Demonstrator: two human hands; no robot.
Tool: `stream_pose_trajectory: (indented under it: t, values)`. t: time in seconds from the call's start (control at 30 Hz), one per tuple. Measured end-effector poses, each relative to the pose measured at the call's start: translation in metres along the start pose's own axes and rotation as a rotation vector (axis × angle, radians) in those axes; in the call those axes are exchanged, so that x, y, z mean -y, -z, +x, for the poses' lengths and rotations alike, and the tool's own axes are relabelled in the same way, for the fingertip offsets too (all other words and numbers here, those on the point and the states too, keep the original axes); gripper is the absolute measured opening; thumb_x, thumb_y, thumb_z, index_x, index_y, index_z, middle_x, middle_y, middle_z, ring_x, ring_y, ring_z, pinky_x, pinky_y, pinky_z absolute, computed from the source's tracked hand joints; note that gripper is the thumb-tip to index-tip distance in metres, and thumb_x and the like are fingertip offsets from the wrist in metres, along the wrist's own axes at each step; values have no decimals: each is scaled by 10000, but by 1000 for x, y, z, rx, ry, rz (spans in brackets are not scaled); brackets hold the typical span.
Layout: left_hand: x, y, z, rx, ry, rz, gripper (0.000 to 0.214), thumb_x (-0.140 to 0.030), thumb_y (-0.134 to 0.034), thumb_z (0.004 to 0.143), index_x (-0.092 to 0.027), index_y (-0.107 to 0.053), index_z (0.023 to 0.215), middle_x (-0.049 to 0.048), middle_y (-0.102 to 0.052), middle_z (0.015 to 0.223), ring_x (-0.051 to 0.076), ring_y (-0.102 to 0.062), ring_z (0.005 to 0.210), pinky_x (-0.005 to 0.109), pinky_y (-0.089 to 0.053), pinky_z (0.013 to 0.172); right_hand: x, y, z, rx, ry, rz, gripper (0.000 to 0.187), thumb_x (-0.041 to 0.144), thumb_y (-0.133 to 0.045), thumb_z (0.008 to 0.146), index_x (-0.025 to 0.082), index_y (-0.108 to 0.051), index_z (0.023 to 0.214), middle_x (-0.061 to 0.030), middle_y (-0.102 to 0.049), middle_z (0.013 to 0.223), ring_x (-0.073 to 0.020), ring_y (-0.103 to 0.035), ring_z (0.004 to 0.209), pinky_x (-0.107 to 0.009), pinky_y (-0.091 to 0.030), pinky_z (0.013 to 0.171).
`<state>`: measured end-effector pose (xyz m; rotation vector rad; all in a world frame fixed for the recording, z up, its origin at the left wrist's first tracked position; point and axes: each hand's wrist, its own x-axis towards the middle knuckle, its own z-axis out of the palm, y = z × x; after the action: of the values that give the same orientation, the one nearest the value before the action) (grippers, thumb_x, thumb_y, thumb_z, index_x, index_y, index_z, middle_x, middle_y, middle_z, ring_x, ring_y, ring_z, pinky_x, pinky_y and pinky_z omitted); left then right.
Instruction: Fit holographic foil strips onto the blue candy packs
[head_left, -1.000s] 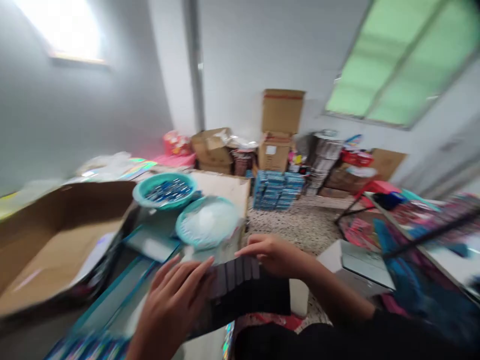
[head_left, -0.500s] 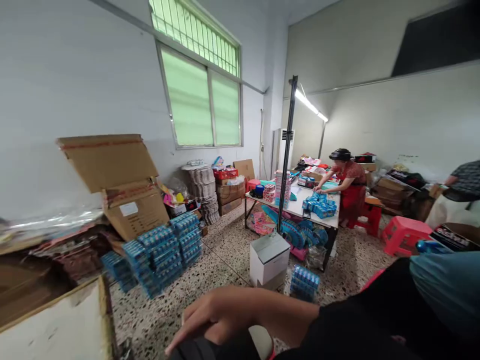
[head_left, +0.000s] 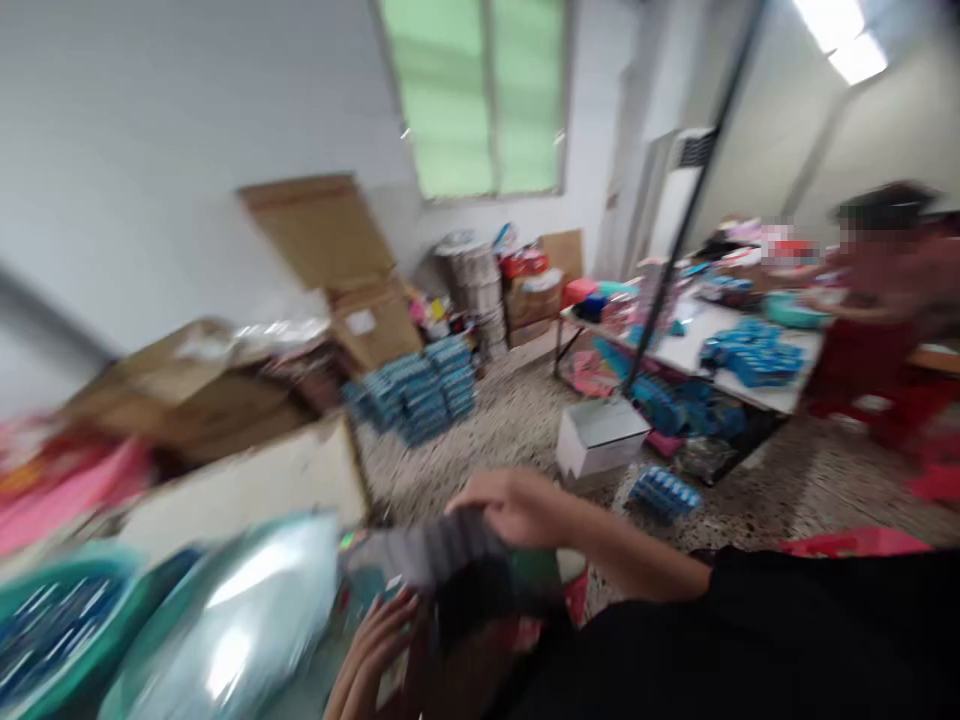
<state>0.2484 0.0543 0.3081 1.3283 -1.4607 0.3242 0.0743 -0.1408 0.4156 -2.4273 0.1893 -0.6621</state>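
In the lower middle, my right hand [head_left: 517,505] reaches in from the right with its fingers bent over the top edge of a dark grey, box-like thing [head_left: 450,560]. Motion blur hides what kind of thing it is. My left hand [head_left: 379,635] is lower and to the left, its fingers stretched out close to the near side of that thing; whether they touch it is unclear. Left of my hands stands a teal basin [head_left: 127,580] of dark blue items [head_left: 52,640]. A shiny, clear plastic-like cover [head_left: 247,620] lies nearer my left hand.
Blue packs [head_left: 420,395] are stacked on the speckled floor before an open carton [head_left: 375,320]. A white box [head_left: 600,440] and one blue pack [head_left: 666,493] stand near a white table [head_left: 690,340]. A person in red [head_left: 870,300] works there. A dark pole [head_left: 697,200] rises beside it.
The view has turned down and left, bringing the basins and my left hand into sight. My right hand stays at the dark thing, more of which now shows.
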Motion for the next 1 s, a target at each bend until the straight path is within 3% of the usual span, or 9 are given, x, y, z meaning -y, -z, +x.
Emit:
stream_pose_trajectory:
  t: [0.1,0.2,0.27,0.37,0.47,0.6,0.73,0.87,1.0]
  values:
    - [-35,19,-16,-304,402,-20,155,-98,-655,837,-226,-573,865,27,-759,872,208,-750,844,364,-644,747,-12,-23,2,-25,-101,3,443,14,-415,844,215,-687,1131,-55,-706,1044,-193,-648,993,-316,-497,907]
    - [-49,71,-29,-481,782,25,157,-211,-681,861,-201,-528,895,30,-754,869,184,-745,828,323,-629,751,-22,-64,21,42,-44,-43,441,68,-388,891,222,-665,1198,-74,-677,1083,-219,-626,1038,-353,-479,929]
    - [-55,124,-53,-706,877,93,224,-267,-729,820,-190,-532,896,22,-738,869,171,-734,820,326,-617,784,-20,-105,42,188,51,31,427,102,-415,894,205,-647,1237,-77,-665,1046,-219,-625,983,-345,-487,881]
    - [-71,193,-106,-970,1030,259,269,-287,-769,772,-179,-561,902,27,-729,906,159,-725,815,297,-600,779,-7,-185,68,425,91,175,382,162,-473,864,181,-672,1189,-70,-678,960,-207,-624,827,-323,-504,754]
    - [-87,223,-150,-1111,1146,407,407,-300,-784,748,-187,-568,1073,30,-727,892,163,-722,783,272,-591,712,4,-263,82,494,57,202,362,233,-460,876,157,-682,1153,-87,-703,985,-206,-632,788,-332,-524,740]
    - [-95,219,-182,-1186,1249,371,826,-333,-789,731,-197,-370,1430,59,-728,924,182,-723,788,318,-596,751,2,-337,98,501,79,101,430,236,-371,921,98,-621,1242,-157,-680,1136,-249,-636,986,-395,-522,905]
    - [-100,201,-190,-1211,1339,352,919,-379,-720,792,-210,-215,1540,104,-720,1034,176,-720,767,353,-596,766,-7,-380,111,640,178,24,432,145,-394,871,99,-634,1226,-173,-676,1138,-276,-621,1071,-410,-492,984]
    - [-115,180,-168,-1145,1380,556,775,-361,-589,899,-261,-197,1560,95,-700,1096,142,-694,747,327,-578,759,-5,-393,115,764,301,33,524,91,-412,842,47,-535,1350,-225,-624,1204,-320,-587,1141,-471,-474,1010]
    - [-128,149,-139,-1186,1434,585,761,-378,-510,968,-308,-60,1577,120,-659,1237,141,-699,828,342,-566,822,30,-381,113,783,439,141,572,147,-452,900,81,-396,1465,-244,-463,1420,-370,-392,1355,-624,-273,1138]
